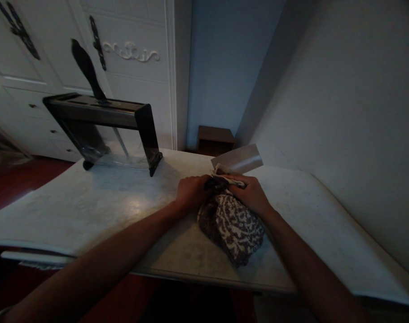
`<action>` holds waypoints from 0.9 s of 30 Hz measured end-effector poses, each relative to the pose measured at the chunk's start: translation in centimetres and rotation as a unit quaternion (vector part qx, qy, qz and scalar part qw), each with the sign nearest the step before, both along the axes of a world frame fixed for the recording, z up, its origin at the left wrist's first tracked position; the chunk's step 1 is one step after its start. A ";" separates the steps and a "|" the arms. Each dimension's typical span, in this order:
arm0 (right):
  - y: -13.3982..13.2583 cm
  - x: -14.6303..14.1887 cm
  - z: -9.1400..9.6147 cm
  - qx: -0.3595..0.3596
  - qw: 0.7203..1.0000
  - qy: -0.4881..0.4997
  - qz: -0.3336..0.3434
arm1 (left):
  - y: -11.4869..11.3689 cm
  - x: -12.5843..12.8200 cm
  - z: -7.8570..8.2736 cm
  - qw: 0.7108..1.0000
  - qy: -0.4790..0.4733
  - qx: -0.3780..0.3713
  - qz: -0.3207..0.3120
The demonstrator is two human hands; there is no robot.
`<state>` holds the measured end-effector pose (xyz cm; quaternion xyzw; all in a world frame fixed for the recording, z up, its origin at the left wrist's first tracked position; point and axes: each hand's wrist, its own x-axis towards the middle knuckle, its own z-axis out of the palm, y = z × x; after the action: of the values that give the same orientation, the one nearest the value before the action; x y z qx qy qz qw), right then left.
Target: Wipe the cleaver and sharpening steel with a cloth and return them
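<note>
A broad rectangular metal blade, like a cleaver (239, 159), points up and to the right above the table. My left hand (193, 192) is closed at its near end, around what looks like a dark handle, mostly hidden. On the other side, my right hand (249, 193) grips a brown and cream patterned cloth (239, 226). The bunched upper part of this cloth wraps the base of the blade between my hands. Its loose part hangs below them, over the table's near side.
A black-framed knife block (99, 114) with clear panels stands on the pale table (130, 211) at left, one black handle (86, 67) rising from it. White cabinets (137, 31) stand behind. A brown box-like shelf (216, 138) sits beyond the table, and a wall runs along the right.
</note>
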<state>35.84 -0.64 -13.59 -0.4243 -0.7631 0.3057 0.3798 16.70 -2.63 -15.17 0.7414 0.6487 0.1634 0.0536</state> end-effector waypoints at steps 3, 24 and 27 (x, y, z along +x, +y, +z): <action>0.3 0.2 -0.3 -0.007 1.000 -0.016 0.008 | 0.2 -0.2 -0.3 0.998 -0.050 0.009 0.026; 0.8 -0.8 -1.0 -0.136 0.984 0.115 -0.012 | 0.6 -0.3 -0.7 0.978 -0.206 0.031 0.022; 0.8 -1.0 -1.1 -0.134 0.983 0.125 -0.022 | 0.4 -0.3 -0.6 0.983 -0.183 0.027 -0.014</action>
<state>34.85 0.19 -14.73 -0.4466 -0.6523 0.4473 0.4184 16.42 -2.19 -15.75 0.7090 0.6131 0.3130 0.1532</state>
